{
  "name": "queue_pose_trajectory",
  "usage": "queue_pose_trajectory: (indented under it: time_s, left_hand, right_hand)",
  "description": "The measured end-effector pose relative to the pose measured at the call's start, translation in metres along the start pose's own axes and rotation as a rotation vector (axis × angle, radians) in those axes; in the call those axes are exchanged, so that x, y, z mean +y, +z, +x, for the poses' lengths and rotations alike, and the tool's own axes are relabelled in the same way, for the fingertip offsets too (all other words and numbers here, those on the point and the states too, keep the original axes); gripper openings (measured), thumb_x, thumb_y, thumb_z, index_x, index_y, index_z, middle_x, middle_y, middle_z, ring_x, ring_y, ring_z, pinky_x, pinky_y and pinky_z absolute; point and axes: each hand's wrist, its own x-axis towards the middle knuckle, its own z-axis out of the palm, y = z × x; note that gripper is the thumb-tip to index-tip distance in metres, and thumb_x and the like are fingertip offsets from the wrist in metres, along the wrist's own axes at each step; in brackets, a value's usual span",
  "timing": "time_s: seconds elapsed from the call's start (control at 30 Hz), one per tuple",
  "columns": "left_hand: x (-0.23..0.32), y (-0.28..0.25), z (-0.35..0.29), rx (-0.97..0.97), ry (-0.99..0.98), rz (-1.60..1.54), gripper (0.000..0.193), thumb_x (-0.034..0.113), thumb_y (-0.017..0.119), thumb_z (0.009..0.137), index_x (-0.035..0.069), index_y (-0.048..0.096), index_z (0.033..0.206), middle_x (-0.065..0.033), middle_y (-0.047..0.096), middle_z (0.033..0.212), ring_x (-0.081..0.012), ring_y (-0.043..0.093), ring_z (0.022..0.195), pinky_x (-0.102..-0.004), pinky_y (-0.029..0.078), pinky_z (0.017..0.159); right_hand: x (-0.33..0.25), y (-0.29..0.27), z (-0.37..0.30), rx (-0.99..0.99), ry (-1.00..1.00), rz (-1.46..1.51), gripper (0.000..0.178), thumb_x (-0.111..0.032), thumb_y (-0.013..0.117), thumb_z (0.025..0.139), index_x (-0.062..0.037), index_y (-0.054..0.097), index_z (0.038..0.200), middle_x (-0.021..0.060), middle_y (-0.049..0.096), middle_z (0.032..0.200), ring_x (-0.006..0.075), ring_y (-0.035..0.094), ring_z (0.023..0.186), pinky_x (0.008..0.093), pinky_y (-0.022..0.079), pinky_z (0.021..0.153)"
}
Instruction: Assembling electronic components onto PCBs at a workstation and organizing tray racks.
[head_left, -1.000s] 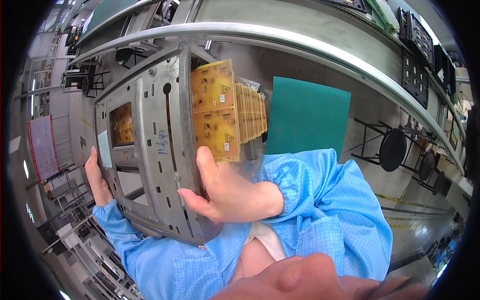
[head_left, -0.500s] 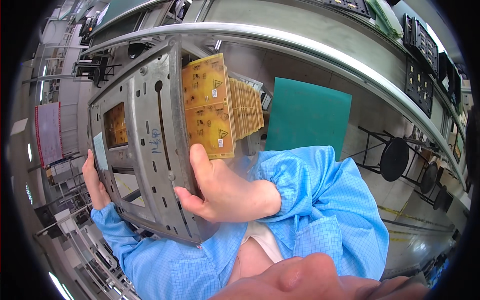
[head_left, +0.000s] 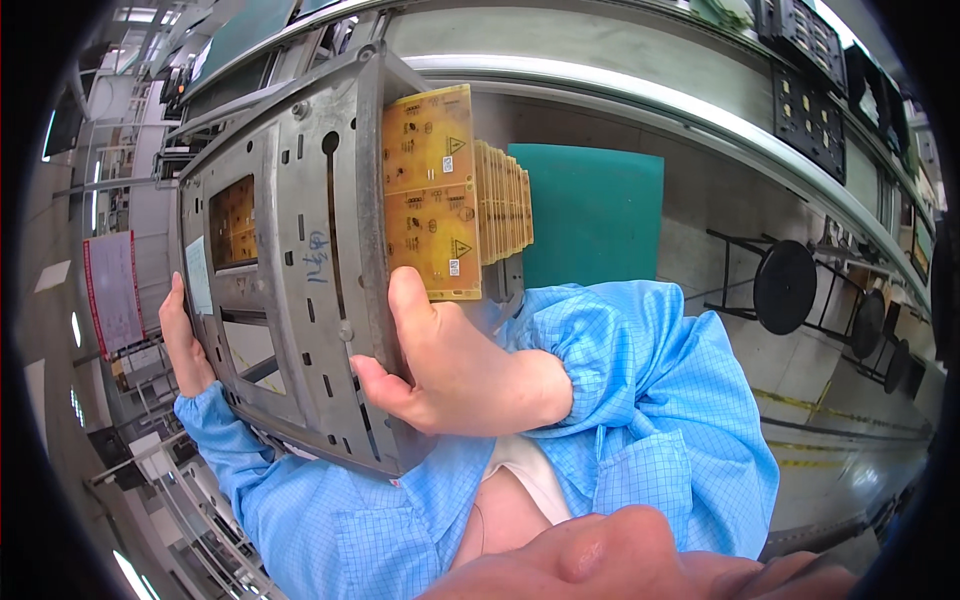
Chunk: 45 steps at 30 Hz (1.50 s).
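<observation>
A grey metal circuit board magazine rack [head_left: 305,300] is held up against my chest, tilted, with its slotted side facing up. My left hand [head_left: 187,335] grips its far left edge, the fingertips showing on the outer face and the rest partly hidden. Around the right edge wraps my right hand [head_left: 450,365], thumb and a finger on the frame. Several yellow-brown circuit boards [head_left: 430,190] stand stacked in the rack and stick out on its right, just above my right hand. More of the boards show through a window in the rack's side.
A green mat or panel [head_left: 590,215] lies beyond my right arm. A metal rail [head_left: 640,85] of a long line runs across the far side, with black trays [head_left: 808,115] at the far right. Black round stools [head_left: 783,287] stand on the floor to the right.
The rack and boards have shifted slightly right and away from me in the picture, both hands moving with them. The green panel and far rail appear shifted as my view turns.
</observation>
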Motion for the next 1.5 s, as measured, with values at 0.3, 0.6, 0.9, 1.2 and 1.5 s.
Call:
queue_pose_trajectory:
  time_s: [0.3, 0.6, 0.9, 1.2, 1.5]
  left_hand:
    - [0.028, 0.055, 0.026, -0.174, 0.087, -0.082, 0.039, 0.033, 0.058, 0.099, -0.004, 0.067, 0.107, -0.0066, 0.070, 0.096, -0.0125, 0.063, 0.079, -0.0262, 0.049, 0.073]
    - [0.016, 0.065, 0.070, -0.179, 0.171, -0.068, 0.039, 0.033, 0.057, 0.100, -0.005, 0.069, 0.107, -0.0066, 0.070, 0.098, -0.0122, 0.063, 0.080, -0.0262, 0.048, 0.072]
    - [-0.010, 0.016, 0.070, -0.137, 0.142, -0.060, 0.041, 0.033, 0.055, 0.101, -0.004, 0.068, 0.112, -0.0072, 0.070, 0.100, -0.0121, 0.063, 0.084, -0.0263, 0.049, 0.076]
    - [0.018, 0.059, 0.049, -0.034, 0.202, 0.210, 0.044, 0.037, 0.058, 0.099, -0.004, 0.071, 0.109, -0.0026, 0.069, 0.097, -0.0088, 0.059, 0.083, -0.0234, 0.047, 0.076]
    - [0.107, 0.139, -0.047, 0.345, 0.920, 0.655, 0.038, 0.038, 0.056, 0.097, 0.004, 0.072, 0.107, -0.0105, 0.072, 0.094, -0.0195, 0.067, 0.092, -0.0296, 0.050, 0.084]
  right_hand:
    - [-0.001, -0.013, -0.008, 0.109, 0.037, 0.060, 0.049, -0.017, 0.071, 0.084, 0.0086, 0.036, 0.109, 0.0233, 0.057, 0.072, 0.0405, 0.060, 0.062, 0.0435, 0.046, 0.057]
    - [-0.009, -0.017, 0.008, 0.043, 0.213, 0.110, 0.046, -0.016, 0.069, 0.085, 0.0075, 0.036, 0.106, 0.0253, 0.056, 0.071, 0.0406, 0.060, 0.062, 0.0450, 0.044, 0.056]
    - [-0.008, 0.015, 0.003, 0.076, -0.023, -0.066, 0.050, -0.025, 0.067, 0.088, 0.0085, 0.035, 0.106, 0.0236, 0.056, 0.063, 0.0390, 0.057, 0.054, 0.0469, 0.044, 0.052]
    - [-0.011, -0.013, 0.002, -0.091, 0.373, 0.563, 0.051, -0.014, 0.067, 0.090, 0.0010, 0.029, 0.121, 0.0075, 0.064, 0.065, 0.0134, 0.061, 0.045, 0.0279, 0.047, 0.036]
    - [-0.008, -0.133, 0.022, -0.073, 0.387, 0.497, 0.043, -0.010, 0.060, 0.093, 0.0038, 0.033, 0.123, 0.0146, 0.065, 0.087, 0.0139, 0.057, 0.042, 0.0255, 0.044, 0.033]
